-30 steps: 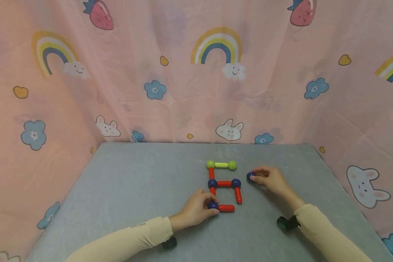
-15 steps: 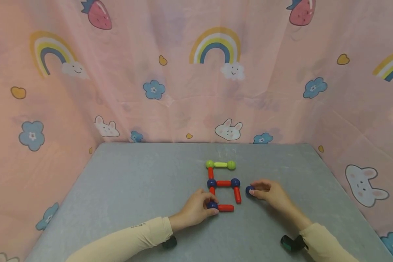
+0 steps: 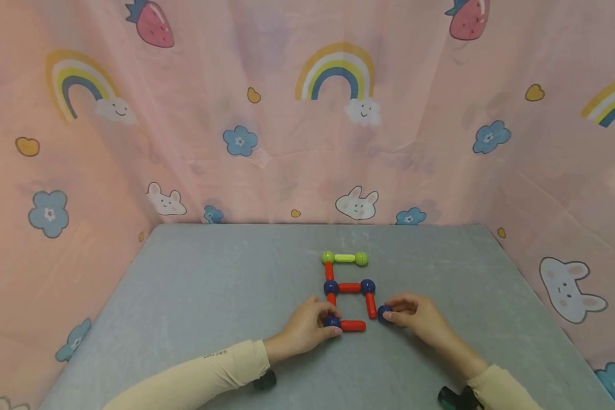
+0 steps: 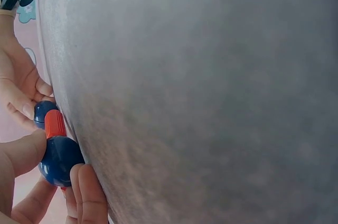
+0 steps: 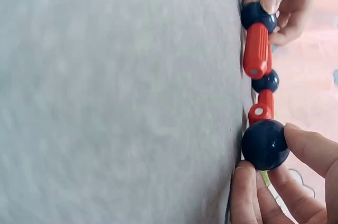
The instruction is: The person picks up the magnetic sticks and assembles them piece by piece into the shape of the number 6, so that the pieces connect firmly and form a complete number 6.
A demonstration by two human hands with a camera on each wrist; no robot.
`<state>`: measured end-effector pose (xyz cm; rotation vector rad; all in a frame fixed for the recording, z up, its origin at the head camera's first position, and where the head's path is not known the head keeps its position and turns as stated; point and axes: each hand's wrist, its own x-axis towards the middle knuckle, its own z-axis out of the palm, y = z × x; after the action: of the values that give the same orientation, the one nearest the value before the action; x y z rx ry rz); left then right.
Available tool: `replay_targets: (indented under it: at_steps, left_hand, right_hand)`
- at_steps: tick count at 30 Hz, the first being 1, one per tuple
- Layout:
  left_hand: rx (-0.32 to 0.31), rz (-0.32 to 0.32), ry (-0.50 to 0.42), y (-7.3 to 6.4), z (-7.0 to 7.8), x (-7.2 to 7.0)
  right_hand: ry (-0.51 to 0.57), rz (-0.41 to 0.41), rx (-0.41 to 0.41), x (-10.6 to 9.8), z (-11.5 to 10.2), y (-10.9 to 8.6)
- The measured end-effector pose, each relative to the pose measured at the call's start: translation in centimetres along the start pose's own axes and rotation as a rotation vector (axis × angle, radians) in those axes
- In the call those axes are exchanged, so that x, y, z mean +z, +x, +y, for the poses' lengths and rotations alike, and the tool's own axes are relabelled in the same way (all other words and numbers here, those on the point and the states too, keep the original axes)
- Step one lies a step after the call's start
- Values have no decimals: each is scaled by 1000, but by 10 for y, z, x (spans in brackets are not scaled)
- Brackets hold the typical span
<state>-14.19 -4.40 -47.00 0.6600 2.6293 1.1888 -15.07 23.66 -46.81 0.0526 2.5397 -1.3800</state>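
Note:
My left hand (image 3: 307, 328) grips a dark blue ball (image 4: 61, 160) at the lower left corner of a figure of magnetic rods and balls. From that ball a red rod (image 3: 353, 326) runs right, its far end bare. Between thumb and fingers, my right hand (image 3: 419, 319) pinches another blue ball (image 5: 265, 145), close beside the lower end of the right-hand red rod (image 3: 371, 306); whether they touch I cannot tell. Blue balls at the middle left (image 3: 330, 287) and middle right (image 3: 368, 286) are joined by a red crossbar (image 3: 349, 287).
At the figure's top, a light green rod (image 3: 345, 258) links two green balls. Everything lies on a grey table (image 3: 225, 273). A pink patterned curtain (image 3: 287, 171) surrounds its back and sides. A dark wrist device (image 3: 453, 398) is on the right sleeve.
My right hand has brought its blue ball toward me and slightly left, from beside the crossbar's level to the right-hand rod's lower end. The left hand keeps its place on its ball.

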Motion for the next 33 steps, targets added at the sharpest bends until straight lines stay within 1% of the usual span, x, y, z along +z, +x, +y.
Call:
replay_targets:
  at_steps: [12,15,20,25,33]
  left_hand:
    - [-19,-5,13,1,2,-1]
    - [-15,-3,10,1,2,-1]
    - [-1,3,17,0,2,-1]
    - [9,5,22,0,2,-1]
    - [-5,4,21,1,1,0]
  right_hand:
    - [-2,-17,29,5,-4,-10]
    - [11,-22,44,8,-4,-12]
    - [15,-34,30,14,-6,-14]
    - [12,-22,39,18,-9,-15]
    - [12,6,61,20,-13,-16]
